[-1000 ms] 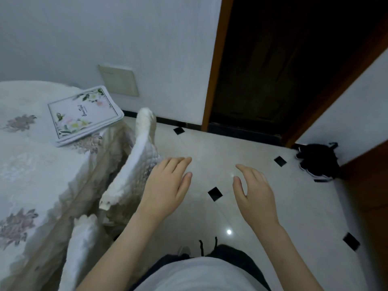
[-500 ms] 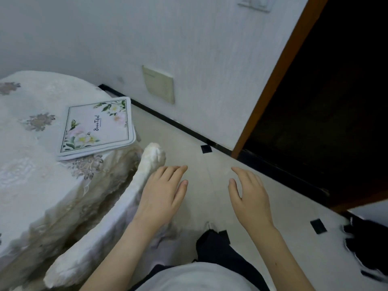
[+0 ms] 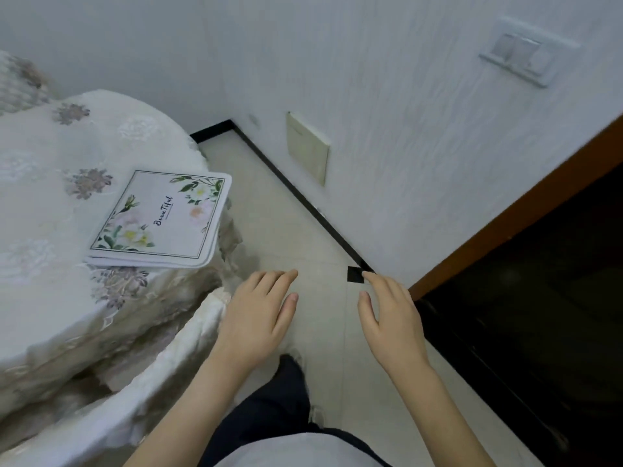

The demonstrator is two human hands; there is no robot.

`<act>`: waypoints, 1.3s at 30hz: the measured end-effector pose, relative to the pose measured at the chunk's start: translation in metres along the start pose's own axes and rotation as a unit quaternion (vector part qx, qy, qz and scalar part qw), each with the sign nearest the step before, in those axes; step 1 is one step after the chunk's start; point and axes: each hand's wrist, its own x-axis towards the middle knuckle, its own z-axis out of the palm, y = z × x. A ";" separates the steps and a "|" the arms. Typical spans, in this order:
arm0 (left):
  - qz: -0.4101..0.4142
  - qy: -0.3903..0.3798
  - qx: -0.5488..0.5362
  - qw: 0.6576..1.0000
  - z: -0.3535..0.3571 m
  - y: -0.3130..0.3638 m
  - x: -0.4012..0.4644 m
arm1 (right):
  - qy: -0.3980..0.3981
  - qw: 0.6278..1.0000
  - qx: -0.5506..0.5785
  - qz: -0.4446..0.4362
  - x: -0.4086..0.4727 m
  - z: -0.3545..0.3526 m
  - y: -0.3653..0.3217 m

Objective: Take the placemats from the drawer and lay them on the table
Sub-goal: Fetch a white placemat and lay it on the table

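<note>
A round table under a pale embroidered floral tablecloth (image 3: 40,203) is cut off by the left edge. The white padded chair back (image 3: 141,382) runs out at the bottom. The dark doorway (image 3: 539,298) shows nothing inside. Small script on the white square floral placemats (image 3: 158,219) is barely legible.

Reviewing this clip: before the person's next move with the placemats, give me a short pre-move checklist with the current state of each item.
1. Left hand free: ok, fingers relaxed, holding nothing.
2. Right hand free: ok, open, empty.
3. Stack of white floral-print square placemats on the round table with the embroidered white tablecloth: ok, it lies near the edge.
4. Placemats spread out singly: not ok, they lie stacked.
5. Stack fully supported: not ok, its far corner overhangs the edge.
6. Drawer emptied: cannot tell, no drawer in view.
</note>
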 end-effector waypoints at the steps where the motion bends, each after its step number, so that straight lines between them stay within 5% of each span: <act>1: -0.010 0.005 -0.001 1.000 0.004 -0.005 0.012 | -0.010 1.000 -0.002 -0.010 0.018 0.005 0.003; 11: -0.089 0.087 0.014 0.992 0.012 -0.087 0.138 | -0.073 0.984 -0.019 -0.160 0.212 0.051 -0.023; 23: -0.300 0.164 0.068 0.937 -0.017 -0.160 0.187 | -0.167 0.907 -0.003 -0.387 0.373 0.129 -0.116; 29: -0.443 0.188 0.088 0.872 -0.015 -0.190 0.198 | -0.277 0.832 0.055 -0.477 0.431 0.180 -0.164; 39: -0.648 0.270 0.065 0.709 -0.013 -0.219 0.211 | -0.404 0.690 0.065 -0.597 0.508 0.251 -0.230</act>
